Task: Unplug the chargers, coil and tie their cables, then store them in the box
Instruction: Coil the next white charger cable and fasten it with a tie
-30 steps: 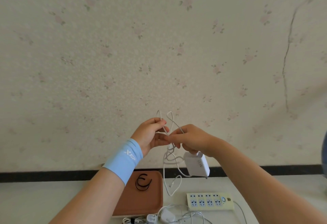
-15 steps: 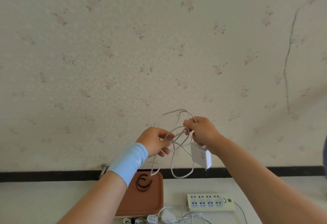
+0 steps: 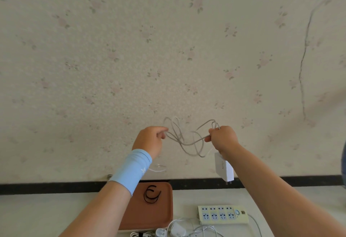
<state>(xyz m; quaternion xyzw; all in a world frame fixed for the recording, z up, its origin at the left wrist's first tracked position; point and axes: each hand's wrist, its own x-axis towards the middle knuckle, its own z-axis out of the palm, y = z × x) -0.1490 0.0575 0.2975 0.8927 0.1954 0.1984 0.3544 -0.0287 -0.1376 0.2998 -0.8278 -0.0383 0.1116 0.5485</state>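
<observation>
At the bottom edge, partly cut off, lie a few small white chargers (image 3: pixel 177 232) in a tangle of thin white cords (image 3: pixel 201 230); how many there are and whose cord is whose cannot be made out. Just beyond them a pale power strip (image 3: pixel 222 214) rests flat on the table (image 3: pixel 37 214), its own lead running off to the right. Left of the strip sits a brown tray (image 3: pixel 148 216), its left side hidden behind the left forearm, with black looped ties (image 3: pixel 152 194) lying on it.

Raised above these, the left hand (image 3: pixel 149 140), with a light blue wristband (image 3: pixel 131 169) below it, is closed around one end of a loose white cable (image 3: pixel 184 139). The right hand (image 3: pixel 222 139) pinches the other end of the loops between thumb and fingers. The hands are apart, and the cable sags between them in several slack, motion-blurred loops. A white charger block (image 3: pixel 223 168) hangs just below the right hand, prongs downward, well clear of the table. Another blurred bit of cable shows below the left hand.

The table is pale and plain. Behind it runs a dark strip (image 3: pixel 280 180) along the foot of a cream wall (image 3: pixel 168 49) papered with faint flowers, with a long crack (image 3: pixel 303 64) at the right.
</observation>
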